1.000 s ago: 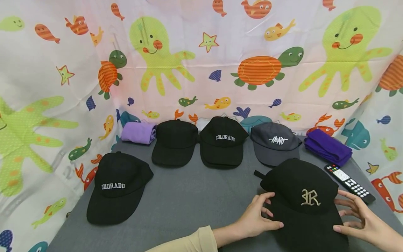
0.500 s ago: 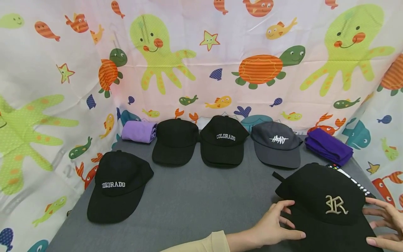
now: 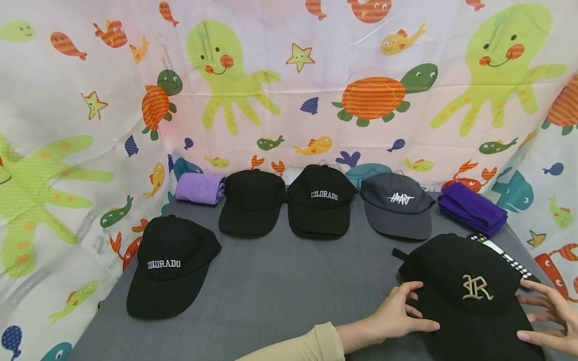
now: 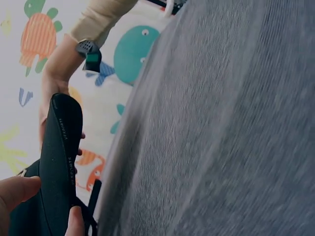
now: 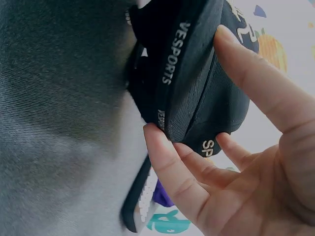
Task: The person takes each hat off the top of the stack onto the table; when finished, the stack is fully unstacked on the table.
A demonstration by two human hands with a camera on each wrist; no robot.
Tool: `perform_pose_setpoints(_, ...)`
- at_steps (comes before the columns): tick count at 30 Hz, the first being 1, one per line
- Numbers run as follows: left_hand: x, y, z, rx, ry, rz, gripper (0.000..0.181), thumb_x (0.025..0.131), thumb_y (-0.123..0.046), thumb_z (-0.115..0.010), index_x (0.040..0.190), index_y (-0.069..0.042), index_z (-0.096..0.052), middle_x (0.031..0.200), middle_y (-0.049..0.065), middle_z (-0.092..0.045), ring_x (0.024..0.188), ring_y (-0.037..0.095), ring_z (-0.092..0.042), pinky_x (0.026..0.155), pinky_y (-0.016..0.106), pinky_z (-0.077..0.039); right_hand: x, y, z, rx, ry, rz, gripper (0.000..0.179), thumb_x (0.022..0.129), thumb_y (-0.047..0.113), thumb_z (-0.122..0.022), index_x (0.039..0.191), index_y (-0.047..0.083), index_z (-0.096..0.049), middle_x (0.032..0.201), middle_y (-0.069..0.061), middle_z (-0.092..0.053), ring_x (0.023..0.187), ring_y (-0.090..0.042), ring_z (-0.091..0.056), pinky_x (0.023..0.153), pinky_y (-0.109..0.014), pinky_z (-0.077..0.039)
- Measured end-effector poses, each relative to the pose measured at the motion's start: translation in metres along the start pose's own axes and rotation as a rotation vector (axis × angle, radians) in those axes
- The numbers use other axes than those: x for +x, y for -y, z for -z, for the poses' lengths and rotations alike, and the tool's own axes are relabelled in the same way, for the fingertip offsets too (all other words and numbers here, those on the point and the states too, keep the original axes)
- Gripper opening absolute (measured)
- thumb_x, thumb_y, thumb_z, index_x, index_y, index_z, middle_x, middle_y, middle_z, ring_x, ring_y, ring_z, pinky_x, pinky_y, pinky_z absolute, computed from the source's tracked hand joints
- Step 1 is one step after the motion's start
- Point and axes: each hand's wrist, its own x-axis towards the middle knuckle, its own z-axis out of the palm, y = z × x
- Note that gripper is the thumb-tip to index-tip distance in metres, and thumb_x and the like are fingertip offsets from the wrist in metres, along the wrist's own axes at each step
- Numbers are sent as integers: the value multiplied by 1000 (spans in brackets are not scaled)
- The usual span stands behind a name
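Note:
Both hands hold a black baseball cap (image 3: 469, 271) with a gold letter R, at the front right in the head view. My left hand (image 3: 397, 313) grips its left side, thumb over the brim. At the other side my right hand (image 3: 548, 316) pinches it, with the thumb on the brim and fingers at the edge. The right wrist view shows white lettering along the inner edge of the cap (image 5: 192, 83). In the left wrist view, backdrop shows between the cap (image 4: 59, 162) and the grey surface.
A black Colorado cap (image 3: 173, 271) lies at left. Along the back are a lilac folded cloth (image 3: 198, 188), a plain black cap (image 3: 253, 203), another Colorado cap (image 3: 320, 203), a grey Heart cap (image 3: 397, 205) and a purple cloth (image 3: 471, 208). A remote (image 3: 501, 253) is partly hidden behind the held cap.
Both hands have carried the R cap to the right, over part of the remote in the head view. In the last half second it has shifted only slightly.

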Motion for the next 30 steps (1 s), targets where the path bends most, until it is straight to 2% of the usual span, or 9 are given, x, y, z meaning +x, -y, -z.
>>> perform_pose_setpoints(2, 5, 1, 0, 21, -17, -3, 64, 79, -11, -73, 131, -33, -43, 102, -9, -42, 72, -2, -55, 61, 17, -47, 3, 5, -2, 6, -9, 2, 116, 73, 6, -77, 140, 41, 11, 117, -45, -32, 75, 11, -47, 54, -34, -51)
perform_pose_setpoints(5, 13, 3, 1, 58, -40, 2, 65, 78, -11, -74, 132, -31, -43, 102, -8, -42, 71, -2, -55, 60, 16, -47, 8, 11, -3, 20, 18, -18, 113, 76, 9, -75, 142, 34, 14, 120, -44, -29, 81, -7, -56, 58, -39, -51)
perform_pose_setpoints(7, 18, 3, 1, 100, -61, 2, 66, 77, -12, -75, 132, -29, -43, 102, -7, -42, 70, -2, -54, 60, 16, -46, 12, 13, -2, 7, 37, -14, 108, 79, 12, -73, 145, 24, 12, 122, -43, -27, 84, -5, -55, 60, -37, -50)
perform_pose_setpoints(8, 21, 3, 1, 119, -71, 4, 67, 77, -12, -75, 133, -28, -43, 102, -6, -42, 70, -2, -54, 60, 16, -46, 15, 13, -2, 5, 47, -3, 105, 80, 12, -72, 146, 17, 10, 124, -43, -25, 86, -3, -54, 61, -36, -50)
perform_pose_setpoints(11, 29, 1, 2, 196, -90, 14, 69, 75, -15, -77, 134, -27, -43, 104, -5, -43, 68, -2, -53, 59, 15, -45, 21, 12, -3, -33, 26, 53, 100, 79, 12, -73, 145, 3, 1, 126, -39, -24, 86, 23, -35, 59, -26, -47)
perform_pose_setpoints(14, 36, -3, 4, 298, -72, 39, 72, 75, -19, -78, 136, -26, -41, 108, -4, -43, 67, -1, -52, 59, 15, -45, 27, 9, -2, -38, 26, 95, 97, 78, 9, -74, 140, -10, -2, 125, -38, -22, 85, 28, -25, 58, -21, -46)
perform_pose_setpoints(19, 49, -10, 9, 511, -40, 39, 74, 74, -30, -78, 138, -25, -40, 114, -3, -45, 79, 1, -48, 70, 16, -44, 38, 5, 0, -46, 100, 58, 98, 81, 13, -71, 139, -13, 4, 122, -41, -27, 82, 14, -45, 61, -25, -47)
perform_pose_setpoints(22, 54, -12, 12, 583, -52, 26, 74, 74, -33, -77, 138, -24, -41, 116, -4, -46, 92, 1, -44, 77, 17, -43, 43, 3, -1, -42, 129, 50, 97, 83, 14, -70, 139, -14, 4, 120, -43, -32, 79, 4, -53, 63, -27, -49)
perform_pose_setpoints(30, 58, -13, 13, 571, -78, 26, 73, 75, -32, -77, 138, -25, -41, 103, -4, -47, 74, -1, -49, 64, 13, -42, 48, 2, -3, -24, 143, 35, 96, 84, 16, -69, 139, -14, 4, 119, -43, -36, 78, 19, -40, 63, -21, -46)
